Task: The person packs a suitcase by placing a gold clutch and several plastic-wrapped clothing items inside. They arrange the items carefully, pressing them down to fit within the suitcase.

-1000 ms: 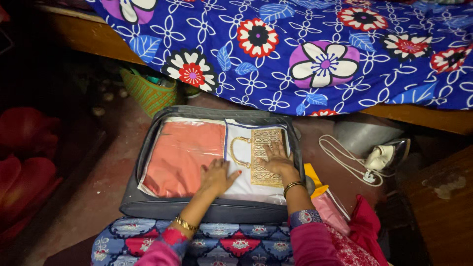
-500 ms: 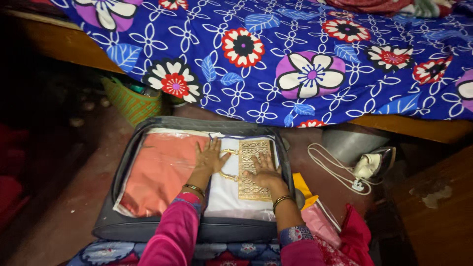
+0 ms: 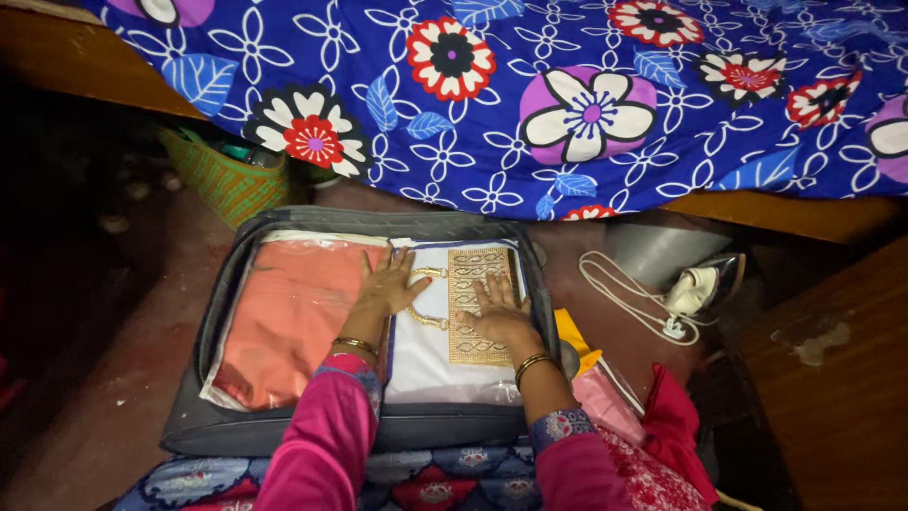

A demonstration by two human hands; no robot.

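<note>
Two flat hands, left hand [image 3: 390, 284], right hand [image 3: 496, 310], glossy plastic-wrapped white garment [image 3: 430, 355], grey suitcase [image 3: 284, 437]

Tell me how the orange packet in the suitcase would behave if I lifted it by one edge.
The orange packet is probably floppy: it looks like folded cloth in a thin clear wrapper. Its glossy film would likely be slippery. Lying flat beside the white packet, it shouldn't roll.

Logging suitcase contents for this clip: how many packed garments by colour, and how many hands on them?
Orange garment packet: 1
White garment packet with gold embroidery: 1
Hands pressing on them: 2, left hand, right hand
Total: 4
</note>
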